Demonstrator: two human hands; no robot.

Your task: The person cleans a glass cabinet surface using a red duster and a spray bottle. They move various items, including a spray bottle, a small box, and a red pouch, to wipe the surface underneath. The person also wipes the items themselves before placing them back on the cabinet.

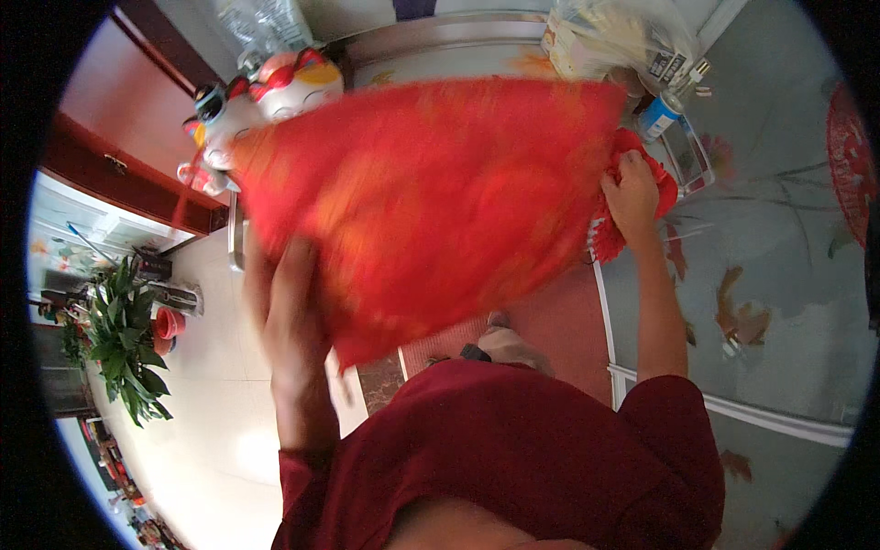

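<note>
A red cloth item with orange-yellow patterning (pixel 440 206), blurred by motion, is spread between my hands in front of my torso. My right hand (pixel 631 189) grips its bunched right end, where a red fringe (pixel 608 240) hangs down. At the lower left edge of the cloth is my left hand (pixel 292 289), blurred; its fingertips are partly behind the fabric, so its hold cannot be made out. A thin red strand trails from the cloth's upper left corner. The cloth hides part of the glass surface behind it.
Lucky cat figurines (pixel 295 86) stand behind the cloth's left end. A blue-labelled bottle (pixel 661 115), a box (pixel 567 48) and plastic bags are at the back right, beside a metal-framed tray (pixel 691 155). Potted plants (pixel 124 337) stand on the floor at left.
</note>
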